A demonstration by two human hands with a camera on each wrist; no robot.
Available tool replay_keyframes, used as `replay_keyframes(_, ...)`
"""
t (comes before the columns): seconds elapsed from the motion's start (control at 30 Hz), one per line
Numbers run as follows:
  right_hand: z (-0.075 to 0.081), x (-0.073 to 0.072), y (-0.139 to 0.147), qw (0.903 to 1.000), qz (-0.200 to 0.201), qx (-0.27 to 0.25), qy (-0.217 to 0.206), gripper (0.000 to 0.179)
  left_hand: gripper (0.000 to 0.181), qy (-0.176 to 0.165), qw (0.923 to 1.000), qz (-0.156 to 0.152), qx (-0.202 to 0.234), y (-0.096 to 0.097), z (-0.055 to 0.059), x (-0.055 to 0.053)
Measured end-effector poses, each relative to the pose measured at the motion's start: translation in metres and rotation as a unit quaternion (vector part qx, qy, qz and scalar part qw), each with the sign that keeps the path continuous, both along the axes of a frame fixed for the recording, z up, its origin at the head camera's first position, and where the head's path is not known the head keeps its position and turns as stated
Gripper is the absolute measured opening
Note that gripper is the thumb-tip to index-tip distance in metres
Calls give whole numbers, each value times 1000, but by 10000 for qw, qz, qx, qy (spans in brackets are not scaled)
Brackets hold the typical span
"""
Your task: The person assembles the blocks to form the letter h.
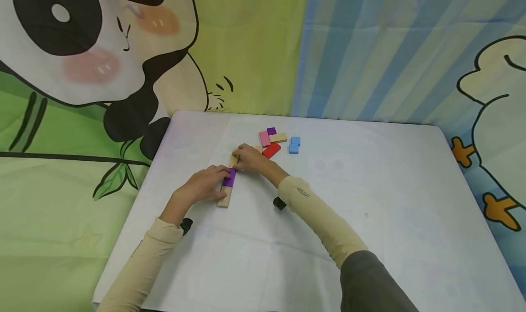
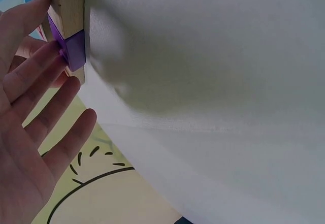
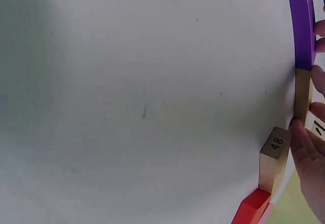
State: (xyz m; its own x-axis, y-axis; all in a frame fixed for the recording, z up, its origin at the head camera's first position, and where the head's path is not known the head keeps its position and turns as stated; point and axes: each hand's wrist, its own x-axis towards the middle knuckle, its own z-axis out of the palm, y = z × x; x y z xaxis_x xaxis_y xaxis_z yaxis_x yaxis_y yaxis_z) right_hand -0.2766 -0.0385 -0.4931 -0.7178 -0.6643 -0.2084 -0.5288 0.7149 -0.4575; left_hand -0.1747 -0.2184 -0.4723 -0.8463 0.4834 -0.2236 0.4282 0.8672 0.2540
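A row of flat blocks lies on the white table: a plain wooden block (image 1: 223, 200) at the near end, a purple block (image 1: 228, 180) in the middle and another wooden block (image 1: 233, 160) beyond it. My left hand (image 1: 202, 184) reaches along the row from the left. Its thumb touches the near wooden block and its fairly straight fingers (image 2: 43, 66) touch the purple one, with the others spread. At the far wooden block, my right hand (image 1: 249, 159) pinches with thumb and fingers, partly covering it. Close to that hand is a wooden block marked 48 (image 3: 274, 150).
Behind the right hand lie a red block (image 1: 271, 150), a pink block (image 1: 265, 139), a small purple block (image 1: 271, 131) and a wooden block (image 1: 278, 138). Two blue blocks (image 1: 293, 149) sit to their right. A printed curtain (image 1: 255, 51) hangs at the table's far edge.
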Motion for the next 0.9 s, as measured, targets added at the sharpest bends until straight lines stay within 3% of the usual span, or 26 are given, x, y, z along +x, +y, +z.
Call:
replay_keyframes(0.23,0,-1,5,9998,171,43,0,50,62,-74,10000,13,-18,0,-1,-2)
replay_keyframes(0.7,-3,0,6,9998,24,-154,-151,50,70,-128,9998,-148,-29,1,0,-4)
replay_keyframes(0.9,-4,0,7,9997,4,-221,-140,50,75,-343,9991,-170,-164,2,2,-6)
